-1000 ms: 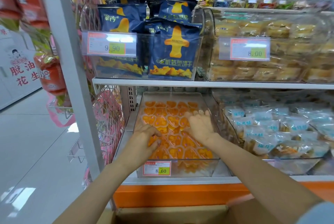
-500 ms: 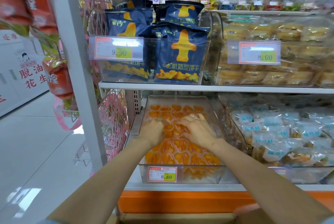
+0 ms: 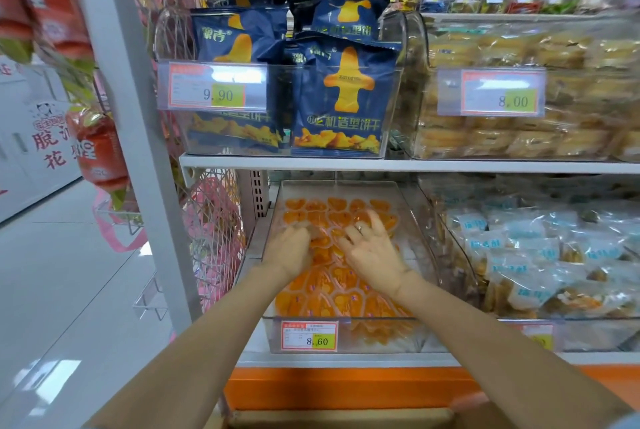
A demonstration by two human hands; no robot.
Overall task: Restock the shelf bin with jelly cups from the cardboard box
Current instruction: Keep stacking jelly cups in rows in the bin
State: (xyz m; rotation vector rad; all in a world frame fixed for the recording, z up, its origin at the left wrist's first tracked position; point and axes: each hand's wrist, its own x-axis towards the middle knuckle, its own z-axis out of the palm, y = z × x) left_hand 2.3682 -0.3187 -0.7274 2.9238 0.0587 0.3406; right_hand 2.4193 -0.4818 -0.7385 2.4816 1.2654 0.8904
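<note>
Both hands are inside the clear shelf bin on the lower shelf, right in the middle of the scene. The orange heart-shaped jelly cups fill that bin from its near wall to its far wall, lying flat and packed edge to edge. The right hand lies palm down on the cups, fingers spread and fairly straight, a ring on 1 of them. The left hand sits just to its left, knuckles up, fingertips bent down among the cups; blur hides them, so I cannot tell if it grips anything. A price tag reading 8.60 is clipped to the bin's near wall. The cardboard box shows only as a brown edge at the very bottom, near the person, below the orange base band. On the shelf above stand dark blue snack bags in their own clear bin. To the right of the jelly bin lie pale blue-labelled packets.
</note>
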